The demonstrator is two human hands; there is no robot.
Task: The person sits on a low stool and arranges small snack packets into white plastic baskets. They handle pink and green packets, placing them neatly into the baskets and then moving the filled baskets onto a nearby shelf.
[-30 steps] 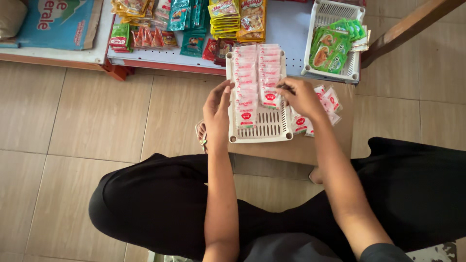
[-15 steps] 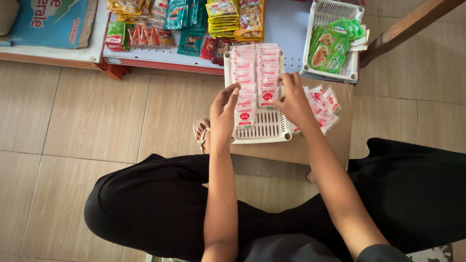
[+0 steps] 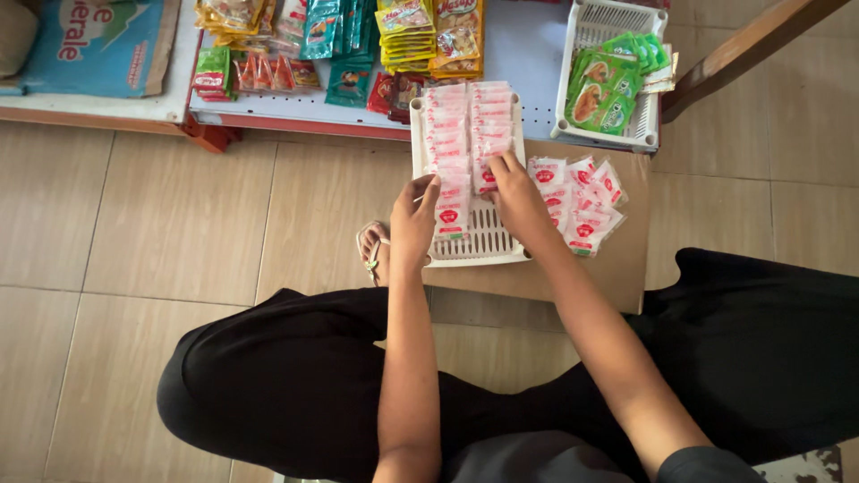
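A white slotted plastic basket (image 3: 488, 243) lies on a brown cardboard sheet (image 3: 626, 268). Inside it are two rows of small pink-and-white sachets (image 3: 458, 121). My left hand (image 3: 412, 222) rests at the basket's left rim, fingertips touching the lowest sachet of the left row. My right hand (image 3: 517, 199) presses its fingers on the lowest sachets of the right row. A loose pile of the same sachets (image 3: 582, 201) lies on the cardboard just right of my right hand.
A second white basket (image 3: 649, 134) with green packets (image 3: 608, 85) stands at the upper right. A low shelf (image 3: 528, 45) holds several yellow, green and red snack packets. A wooden bar (image 3: 752, 45) slants at the top right. My sandalled foot (image 3: 371, 250) rests on beige floor tiles.
Both hands slid up the basket, from its lower half toward its middle, staying on the sachet rows. The camera view shifted slightly.
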